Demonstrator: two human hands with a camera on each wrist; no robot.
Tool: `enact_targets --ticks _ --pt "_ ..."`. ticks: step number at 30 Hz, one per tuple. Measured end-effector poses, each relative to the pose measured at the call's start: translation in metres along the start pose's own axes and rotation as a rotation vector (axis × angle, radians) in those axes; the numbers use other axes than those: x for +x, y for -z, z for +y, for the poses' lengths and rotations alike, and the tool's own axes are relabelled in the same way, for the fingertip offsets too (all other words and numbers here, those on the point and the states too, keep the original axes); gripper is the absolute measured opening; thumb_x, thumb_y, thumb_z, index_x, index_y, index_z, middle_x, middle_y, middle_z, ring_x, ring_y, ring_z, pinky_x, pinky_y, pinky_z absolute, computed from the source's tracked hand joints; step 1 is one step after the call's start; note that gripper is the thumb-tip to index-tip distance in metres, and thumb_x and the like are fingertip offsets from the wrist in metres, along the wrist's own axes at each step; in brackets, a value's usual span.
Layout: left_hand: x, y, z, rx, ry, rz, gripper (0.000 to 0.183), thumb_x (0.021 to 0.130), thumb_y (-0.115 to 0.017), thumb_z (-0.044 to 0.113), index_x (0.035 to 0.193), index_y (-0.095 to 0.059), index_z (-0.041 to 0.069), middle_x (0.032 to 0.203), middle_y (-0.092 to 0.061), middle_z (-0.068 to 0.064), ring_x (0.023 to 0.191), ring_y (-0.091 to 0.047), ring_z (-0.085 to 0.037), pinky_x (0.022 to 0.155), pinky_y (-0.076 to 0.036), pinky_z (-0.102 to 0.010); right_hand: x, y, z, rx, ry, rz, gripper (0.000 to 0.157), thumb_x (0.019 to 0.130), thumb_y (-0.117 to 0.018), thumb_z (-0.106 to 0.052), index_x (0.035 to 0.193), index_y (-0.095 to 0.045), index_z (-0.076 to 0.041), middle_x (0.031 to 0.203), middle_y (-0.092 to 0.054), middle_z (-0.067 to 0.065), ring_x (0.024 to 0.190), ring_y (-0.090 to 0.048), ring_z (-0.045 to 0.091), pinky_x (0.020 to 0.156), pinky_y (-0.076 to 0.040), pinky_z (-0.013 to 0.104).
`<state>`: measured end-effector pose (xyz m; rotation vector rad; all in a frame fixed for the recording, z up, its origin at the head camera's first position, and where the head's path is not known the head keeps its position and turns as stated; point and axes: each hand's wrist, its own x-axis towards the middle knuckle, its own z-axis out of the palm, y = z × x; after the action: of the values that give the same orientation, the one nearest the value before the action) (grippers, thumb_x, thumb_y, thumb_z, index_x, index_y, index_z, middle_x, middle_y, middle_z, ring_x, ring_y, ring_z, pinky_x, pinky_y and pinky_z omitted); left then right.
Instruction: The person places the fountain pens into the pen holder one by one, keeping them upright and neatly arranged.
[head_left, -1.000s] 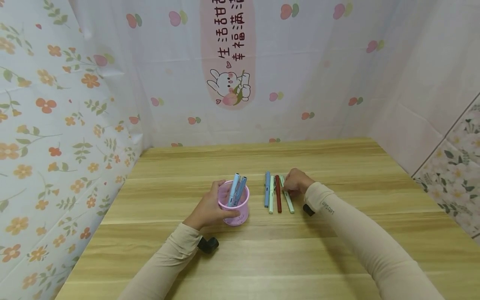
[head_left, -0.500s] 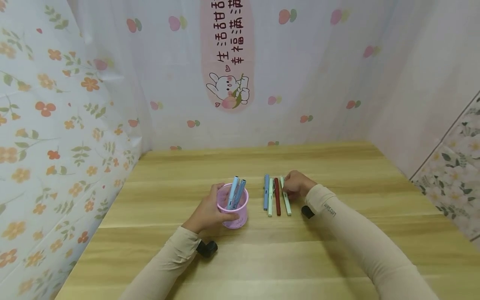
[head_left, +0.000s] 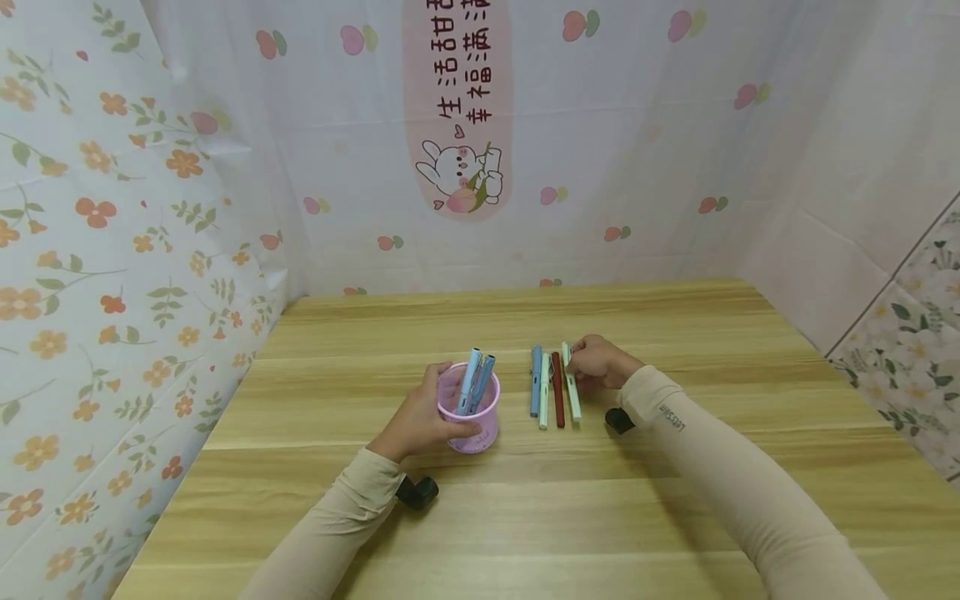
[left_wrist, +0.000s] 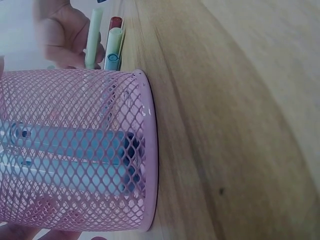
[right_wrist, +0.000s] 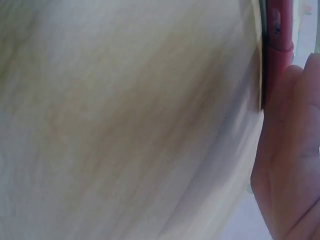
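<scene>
My left hand (head_left: 420,421) grips a pink mesh pen cup (head_left: 472,437) from its left side. Inside lean a light blue pen (head_left: 469,379) and a darker blue pen (head_left: 483,382). To the right, my right hand (head_left: 598,361) pinches a pale green pen (head_left: 573,398) by its upper part. The left wrist view shows this pen (left_wrist: 94,37) slightly raised above the others. Beside it on the table lie a dark red pen (head_left: 558,392), another pale green pen (head_left: 543,396) and a blue pen (head_left: 536,383). In the right wrist view, the red pen (right_wrist: 279,50) partly shows beyond my fingers.
The wood-grain table (head_left: 495,533) reaches back to a printed curtain (head_left: 337,167). A floral cloth (head_left: 97,292) hangs along the left side, and a pale panel (head_left: 847,167) along the right.
The pale green pen in my right hand has shifted slightly, its lower end swinging left and coming up a little. My left hand keeps its hold on the cup.
</scene>
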<state>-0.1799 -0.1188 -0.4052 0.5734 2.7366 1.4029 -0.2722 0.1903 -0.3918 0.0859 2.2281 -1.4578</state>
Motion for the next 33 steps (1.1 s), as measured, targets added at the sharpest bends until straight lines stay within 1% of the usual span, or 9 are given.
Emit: enact_targets --ticks 4,8,10,12,15,20,23,28,33 --pt "0.0 -0.001 -0.001 -0.005 0.007 -0.001 0.102 0.063 -0.092 0.025 0.143 -0.031 0.003 0.118 -0.06 -0.019 0.104 -0.06 -0.029 0.09 -0.049 -0.046 -0.002 0.002 0.001 0.037 0.011 -0.035 0.04 0.091 -0.053 0.004 0.126 -0.033 0.009 0.095 -0.043 0.013 0.067 -0.046 0.018 0.068 -0.051 0.036" --pt "0.0 0.0 -0.002 -0.012 0.01 -0.002 0.102 0.063 -0.092 0.024 0.143 -0.031 0.003 0.118 -0.06 -0.018 0.104 -0.06 -0.029 0.09 -0.048 -0.046 -0.003 0.004 0.0 0.059 -0.005 -0.055 0.055 0.095 -0.053 0.0 0.141 -0.026 0.011 0.113 -0.047 0.019 0.077 -0.054 0.019 0.076 -0.053 0.037" --pt "0.0 0.0 -0.002 -0.013 0.01 -0.004 0.102 0.063 -0.092 0.024 0.143 -0.031 0.003 0.118 -0.06 -0.018 0.105 -0.06 -0.03 0.09 -0.048 -0.046 -0.004 0.004 -0.001 0.069 -0.008 -0.065 0.059 0.096 -0.053 -0.001 0.146 -0.022 0.011 0.125 -0.045 0.021 0.084 -0.057 0.02 0.082 -0.053 0.039" --pt "0.0 0.0 -0.002 -0.008 0.01 -0.003 0.102 0.063 -0.092 0.024 0.143 -0.031 0.002 0.119 -0.06 -0.019 0.105 -0.06 -0.03 0.09 -0.048 -0.047 -0.006 0.005 -0.001 0.095 -0.003 -0.083 0.059 0.097 -0.052 -0.002 0.147 -0.022 0.01 0.128 -0.046 0.023 0.088 -0.059 0.022 0.083 -0.052 0.039" --pt "0.0 -0.001 -0.002 -0.004 0.013 -0.001 0.102 0.063 -0.092 0.024 0.142 -0.032 0.002 0.118 -0.06 -0.021 0.105 -0.06 -0.032 0.09 -0.048 -0.047 -0.008 0.005 -0.001 0.147 0.004 -0.102 0.056 0.097 -0.052 -0.002 0.145 -0.025 0.007 0.123 -0.051 0.022 0.089 -0.061 0.022 0.082 -0.052 0.038" --pt "0.0 -0.002 -0.002 -0.004 0.008 0.002 0.102 0.063 -0.092 0.025 0.142 -0.032 0.003 0.117 -0.06 -0.021 0.105 -0.06 -0.033 0.09 -0.048 -0.047 -0.008 0.003 -0.002 0.214 0.009 -0.106 0.048 0.097 -0.051 -0.003 0.139 -0.028 0.004 0.115 -0.057 0.02 0.083 -0.064 0.02 0.076 -0.054 0.034" --pt "-0.001 -0.002 -0.002 -0.01 0.003 0.006 0.102 0.063 -0.092 0.025 0.142 -0.032 0.001 0.117 -0.06 -0.021 0.105 -0.06 -0.034 0.09 -0.048 -0.048 -0.009 -0.001 -0.003 0.248 0.018 -0.101 0.049 0.098 -0.051 -0.003 0.14 -0.026 0.003 0.118 -0.055 0.021 0.085 -0.064 0.02 0.075 -0.054 0.033" --pt "-0.006 -0.001 -0.003 -0.014 0.013 0.0 0.101 0.062 -0.092 0.024 0.141 -0.032 0.003 0.117 -0.06 -0.02 0.104 -0.06 -0.033 0.089 -0.049 -0.047 -0.011 -0.009 -0.007 0.269 0.018 -0.092 0.051 0.098 -0.053 -0.005 0.14 -0.024 0.001 0.115 -0.057 0.019 0.085 -0.064 0.02 0.075 -0.055 0.032" --pt "-0.002 -0.001 -0.001 -0.007 0.006 -0.001 0.101 0.064 -0.091 0.026 0.142 -0.031 0.005 0.117 -0.06 -0.019 0.103 -0.06 -0.029 0.087 -0.05 -0.046 -0.014 -0.011 -0.016 0.271 0.053 -0.053 0.047 0.099 -0.052 -0.007 0.138 -0.028 0.001 0.108 -0.056 0.017 0.082 -0.063 0.018 0.071 -0.055 0.029"
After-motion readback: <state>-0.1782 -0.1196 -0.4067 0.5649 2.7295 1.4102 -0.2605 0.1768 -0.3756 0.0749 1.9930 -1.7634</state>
